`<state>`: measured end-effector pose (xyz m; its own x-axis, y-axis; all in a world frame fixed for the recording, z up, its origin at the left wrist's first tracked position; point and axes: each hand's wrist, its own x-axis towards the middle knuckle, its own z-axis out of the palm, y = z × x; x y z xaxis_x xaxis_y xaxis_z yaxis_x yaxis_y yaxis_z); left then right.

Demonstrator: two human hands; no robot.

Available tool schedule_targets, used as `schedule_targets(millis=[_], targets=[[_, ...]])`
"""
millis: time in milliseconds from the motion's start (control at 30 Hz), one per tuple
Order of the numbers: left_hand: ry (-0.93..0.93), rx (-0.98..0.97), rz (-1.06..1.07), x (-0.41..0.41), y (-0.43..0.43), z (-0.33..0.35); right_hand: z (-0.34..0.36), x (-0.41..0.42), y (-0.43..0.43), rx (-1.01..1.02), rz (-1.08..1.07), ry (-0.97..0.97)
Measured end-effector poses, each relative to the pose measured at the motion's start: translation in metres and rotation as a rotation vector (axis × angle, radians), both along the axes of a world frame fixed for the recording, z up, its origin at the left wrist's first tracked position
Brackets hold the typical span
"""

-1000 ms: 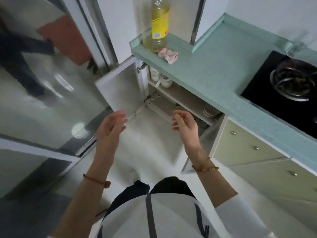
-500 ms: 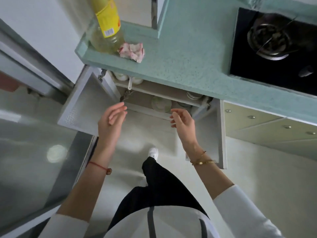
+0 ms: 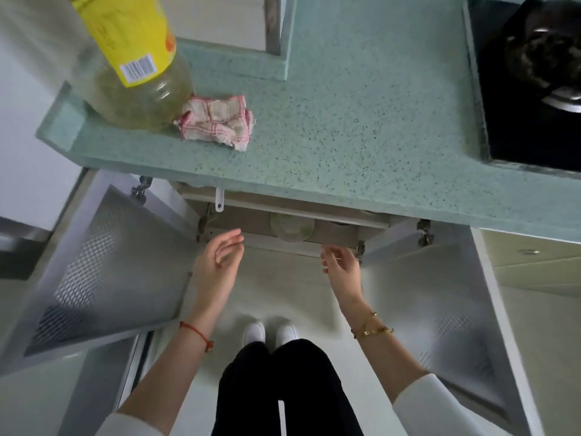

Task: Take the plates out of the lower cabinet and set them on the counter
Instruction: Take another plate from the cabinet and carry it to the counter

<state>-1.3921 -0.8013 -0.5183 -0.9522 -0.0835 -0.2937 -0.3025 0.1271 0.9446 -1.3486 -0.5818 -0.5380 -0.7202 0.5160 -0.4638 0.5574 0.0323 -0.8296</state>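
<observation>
The lower cabinet (image 3: 283, 228) stands open under the speckled green counter (image 3: 361, 121), with both doors swung out. The counter's edge hides most of the inside. A pale round dish (image 3: 292, 228) shows on the shelf, and a darker one (image 3: 339, 223) barely peeks out beside it. My left hand (image 3: 220, 262) hovers in front of the opening at its left, fingers apart and empty. At the right of the opening is my right hand (image 3: 341, 265), also empty with fingers loosely spread. Neither hand touches a dish.
A big oil bottle (image 3: 132, 58) with a yellow label and a crumpled checked cloth (image 3: 217, 121) sit on the counter's left end. A black hob (image 3: 528, 83) with a pot is at the right. The open doors (image 3: 103, 265) (image 3: 440, 294) flank my arms. Drawers (image 3: 531, 262) lie further right.
I have stepped closer and my view now looks straight down over the counter's edge. Both hands have moved forward to the cabinet opening, still empty.
</observation>
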Motion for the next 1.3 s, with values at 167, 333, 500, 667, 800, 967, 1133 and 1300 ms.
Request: schedule_targets(millis=[167, 333, 500, 667, 800, 967, 1133, 1300], targets=[[-0.008, -0.111, -0.111, -0.052, 0.007, -0.13, -0.133, -0.042, 0.01, 0.055, -0.022, 0.013], [-0.06, -0.136, -0.185, -0.103, 0.018, -0.276, -0.271, -0.085, 0.034, 0.211, 0.018, 0.002], [-0.106, -0.208, -0.308, -0.157, 0.041, -0.41, -0.392, -0.126, 0.061, 0.292, 0.096, 0.009], [-0.096, -0.307, -0.288, -0.193, 0.068, -0.494, -0.473, -0.15, 0.073, 0.37, 0.14, -0.005], [-0.112, -0.342, -0.265, -0.208, 0.079, -0.534, -0.511, -0.167, 0.081, 0.462, 0.23, -0.06], [-0.081, -0.397, -0.304, -0.222, 0.085, -0.557, -0.532, -0.19, 0.085, 0.509, 0.214, -0.092], [-0.019, -0.418, -0.423, -0.231, 0.089, -0.56, -0.546, -0.204, 0.09, 0.495, 0.173, -0.082], [0.002, -0.394, -0.484, -0.231, 0.09, -0.559, -0.552, -0.207, 0.089, 0.416, 0.094, -0.074]])
